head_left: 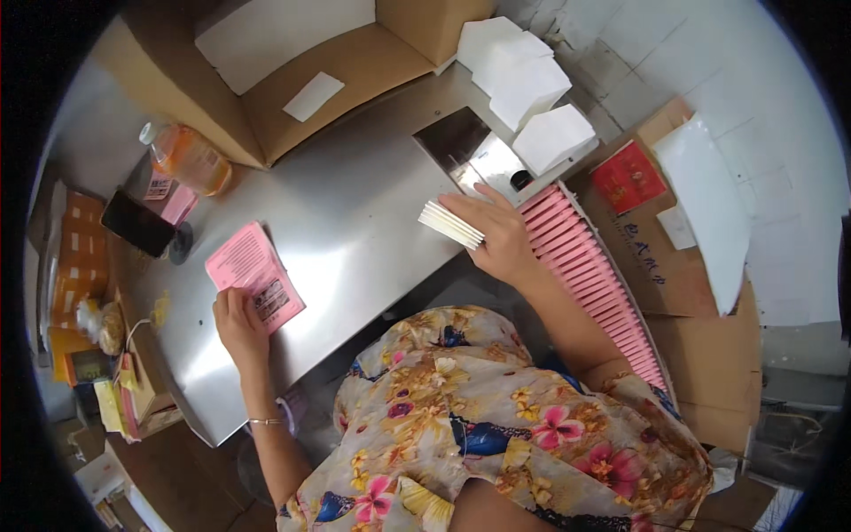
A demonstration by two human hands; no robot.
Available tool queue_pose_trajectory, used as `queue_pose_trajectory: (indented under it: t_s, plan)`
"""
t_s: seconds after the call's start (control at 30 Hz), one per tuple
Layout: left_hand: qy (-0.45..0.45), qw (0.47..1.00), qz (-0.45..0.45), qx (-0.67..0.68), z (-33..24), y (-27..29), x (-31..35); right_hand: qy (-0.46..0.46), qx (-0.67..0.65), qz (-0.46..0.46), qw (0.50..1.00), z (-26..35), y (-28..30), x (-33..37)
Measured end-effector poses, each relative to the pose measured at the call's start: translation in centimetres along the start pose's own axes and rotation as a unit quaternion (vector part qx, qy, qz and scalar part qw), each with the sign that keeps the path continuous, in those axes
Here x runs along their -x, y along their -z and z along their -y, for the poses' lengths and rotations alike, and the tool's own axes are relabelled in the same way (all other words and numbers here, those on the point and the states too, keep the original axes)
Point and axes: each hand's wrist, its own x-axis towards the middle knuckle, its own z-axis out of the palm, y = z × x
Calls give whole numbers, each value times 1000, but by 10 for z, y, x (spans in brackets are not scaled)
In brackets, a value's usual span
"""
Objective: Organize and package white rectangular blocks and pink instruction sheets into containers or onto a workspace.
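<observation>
I am resting my left hand (239, 332) on the near edge of a pink pile (245, 253) of flat printed pieces lying on the metal desk (355, 199). Its fingers are loosely curling over that edge; I cannot tell whether they are pinching anything. To the right of the pile, my right hand (498, 235) is closing around a thin white bundle (449, 225), thumb on the near side and fingers on the far side, layers facing the pile. Farther right of the pile, a long row of pink packets (589, 284) is standing on edge. I judge that I am at a readying step, bundle gripped and pile steadied, the two apart. The next move is probably calling for separating one pink piece without splaying the white layers.
</observation>
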Motion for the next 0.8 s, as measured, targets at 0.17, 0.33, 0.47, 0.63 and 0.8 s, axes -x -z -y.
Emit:
queue_pose_trajectory:
  t_s: [0.17, 0.33, 0.47, 0.63, 0.8]
  plan:
    - [-53, 995, -83, 30, -41, 3, -17, 4, -15, -7, 1000, 3, -3, 7]
    - [-66, 963, -93, 242, -136, -13, -40, -43, -6, -7, 999, -2, 6, 16]
    - [-194, 958, 81, 194, -168, -56, -24, -92, -6, -45, 995, 0, 8, 14]
    - [-232, 960, 64, 143, -154, -50, -24, -59, 0, -85, 995, -17, 12, 14]
    - [-252, 959, 88, 97, -163, -63, -27, 190, -39, 25, 981, 5, -14, -3]
